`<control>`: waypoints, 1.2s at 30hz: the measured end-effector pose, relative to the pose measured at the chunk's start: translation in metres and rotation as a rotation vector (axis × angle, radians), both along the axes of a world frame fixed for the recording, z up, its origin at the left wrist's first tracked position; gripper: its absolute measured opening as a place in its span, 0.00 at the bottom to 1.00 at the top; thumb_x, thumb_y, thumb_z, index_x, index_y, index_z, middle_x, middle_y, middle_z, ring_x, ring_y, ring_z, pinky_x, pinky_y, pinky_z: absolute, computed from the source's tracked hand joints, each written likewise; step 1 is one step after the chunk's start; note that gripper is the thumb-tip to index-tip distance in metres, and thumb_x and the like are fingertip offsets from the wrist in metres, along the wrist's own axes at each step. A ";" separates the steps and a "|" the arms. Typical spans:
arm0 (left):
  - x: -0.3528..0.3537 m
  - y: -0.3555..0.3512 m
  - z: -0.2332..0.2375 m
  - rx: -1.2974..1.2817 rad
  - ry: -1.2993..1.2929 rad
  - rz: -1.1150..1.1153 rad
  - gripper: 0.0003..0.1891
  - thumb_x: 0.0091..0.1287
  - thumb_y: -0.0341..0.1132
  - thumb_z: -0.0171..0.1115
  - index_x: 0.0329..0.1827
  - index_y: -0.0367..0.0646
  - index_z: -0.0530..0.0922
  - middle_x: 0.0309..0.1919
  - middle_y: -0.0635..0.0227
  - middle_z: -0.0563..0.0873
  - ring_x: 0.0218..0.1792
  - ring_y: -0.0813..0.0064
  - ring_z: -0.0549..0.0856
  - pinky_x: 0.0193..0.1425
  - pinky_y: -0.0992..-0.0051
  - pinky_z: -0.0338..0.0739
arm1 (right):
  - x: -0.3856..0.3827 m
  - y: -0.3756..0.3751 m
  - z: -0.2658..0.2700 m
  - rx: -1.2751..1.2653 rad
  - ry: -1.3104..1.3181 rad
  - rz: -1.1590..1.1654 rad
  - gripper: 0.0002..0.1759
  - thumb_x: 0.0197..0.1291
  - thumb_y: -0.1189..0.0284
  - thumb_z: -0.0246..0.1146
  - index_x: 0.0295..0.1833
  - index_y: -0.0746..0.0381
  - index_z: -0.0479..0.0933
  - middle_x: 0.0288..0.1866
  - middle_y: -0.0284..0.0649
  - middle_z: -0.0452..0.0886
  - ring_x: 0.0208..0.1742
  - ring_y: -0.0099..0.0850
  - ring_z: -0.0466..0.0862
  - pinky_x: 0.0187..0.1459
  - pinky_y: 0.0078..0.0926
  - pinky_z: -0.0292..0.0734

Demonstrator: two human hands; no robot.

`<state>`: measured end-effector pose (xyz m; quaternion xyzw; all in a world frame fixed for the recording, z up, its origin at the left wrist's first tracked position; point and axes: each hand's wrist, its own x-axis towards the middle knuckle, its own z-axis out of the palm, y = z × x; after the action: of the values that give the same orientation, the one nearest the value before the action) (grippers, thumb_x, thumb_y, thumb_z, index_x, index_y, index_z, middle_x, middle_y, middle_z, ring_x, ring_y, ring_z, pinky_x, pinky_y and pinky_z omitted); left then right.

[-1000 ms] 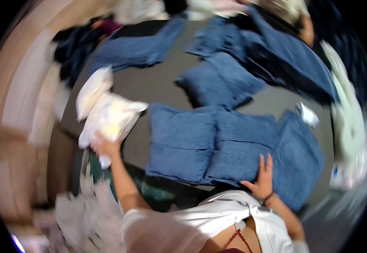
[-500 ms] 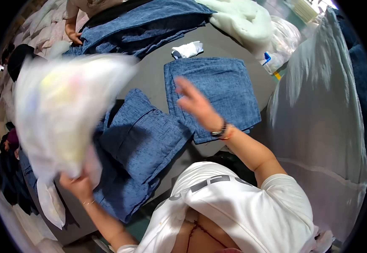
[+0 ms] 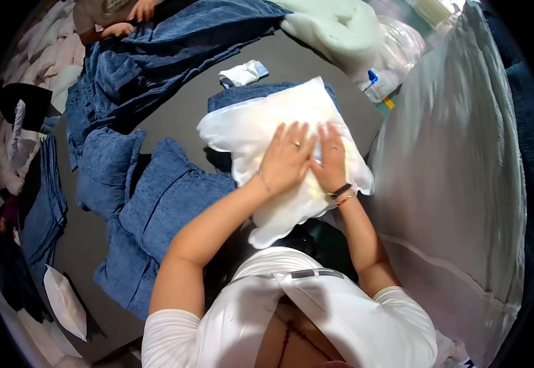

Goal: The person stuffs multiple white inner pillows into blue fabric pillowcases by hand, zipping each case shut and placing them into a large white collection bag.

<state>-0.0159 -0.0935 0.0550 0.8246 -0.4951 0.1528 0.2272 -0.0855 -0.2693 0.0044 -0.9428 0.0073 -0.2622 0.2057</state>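
Observation:
A white cushion insert (image 3: 254, 138) lies on the folded blue fabric covers (image 3: 236, 95), of which only the far edge shows. My left hand (image 3: 284, 161) rests flat on the middle of the insert, fingers stretched out. Close beside it, my right hand (image 3: 331, 161) also presses on the insert with its fingers extended. Neither hand grips anything. Just left of the insert sit a blue cushion (image 3: 178, 205) and a smaller blue cushion (image 3: 104, 172), overlapping each other.
Across the grey table (image 3: 175, 116), another person's hands (image 3: 122, 27) hold a large blue cloth (image 3: 138, 61). A small white packet (image 3: 242, 73) lies beyond the insert. White stuffing (image 3: 334, 30) and a tall translucent bag (image 3: 451, 178) stand rightward; a small white cushion (image 3: 64, 300) lies front left.
The white cushion insert, raised in my left hand at the left, now lies on the folded blue covers. My left hand has let go and lies flat on it beside my right.

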 end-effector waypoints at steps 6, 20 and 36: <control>-0.021 0.035 -0.021 0.355 0.663 -0.122 0.26 0.73 0.45 0.55 0.67 0.38 0.74 0.65 0.46 0.76 0.68 0.49 0.73 0.75 0.54 0.63 | -0.055 0.001 -0.010 0.306 0.797 0.195 0.23 0.67 0.58 0.61 0.65 0.48 0.80 0.69 0.53 0.75 0.69 0.48 0.74 0.68 0.44 0.67; 0.012 0.036 -0.111 0.338 0.454 -0.163 0.38 0.72 0.52 0.57 0.79 0.38 0.61 0.78 0.49 0.63 0.80 0.54 0.59 0.85 0.58 0.45 | 0.020 0.010 -0.065 0.079 0.283 0.030 0.25 0.64 0.64 0.63 0.63 0.65 0.73 0.52 0.54 0.83 0.50 0.53 0.84 0.50 0.53 0.78; -0.029 0.055 -0.063 -1.021 1.373 0.544 0.35 0.56 0.29 0.72 0.68 0.37 0.66 0.59 0.44 0.80 0.55 0.46 0.84 0.56 0.60 0.81 | 0.074 -0.060 0.047 0.721 0.461 0.169 0.61 0.59 0.54 0.74 0.85 0.60 0.42 0.85 0.49 0.53 0.82 0.40 0.59 0.79 0.32 0.53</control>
<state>-0.0445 -0.0385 -0.0081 0.6215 0.0906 -0.1239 0.7682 -0.0115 -0.3293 0.0510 -0.8418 0.0671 -0.0077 0.5355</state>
